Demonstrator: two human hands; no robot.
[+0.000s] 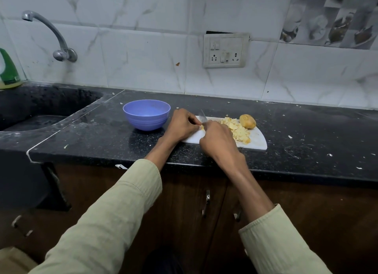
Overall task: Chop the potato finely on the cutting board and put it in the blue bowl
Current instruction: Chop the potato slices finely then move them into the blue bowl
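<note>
Two hands work at the left end of the board (258, 141), which lies on the dark table (306, 130) just right of the bowl (146, 114). The left hand (182, 124) curls its fingers down onto a small yellow piece of potato (202, 127), pinning it, while the right hand (218, 140) is wrapped round the handle of a knife (203, 116) whose blade rises between the two hands. A pile of chopped pieces (238, 130) sits mid-board, and an uncut chunk (247, 121) still in its skin stands at the far edge beside the pile. The bowl looks empty, though its near inner wall is hidden. Chopping is the step in hand, probably about halfway, since the chunk is untouched and nothing has gone into the bowl. The next cut calls for the blade to come down close beside the left fingertips without nicking them; the piece is small, so the grip leaves little margin.
</note>
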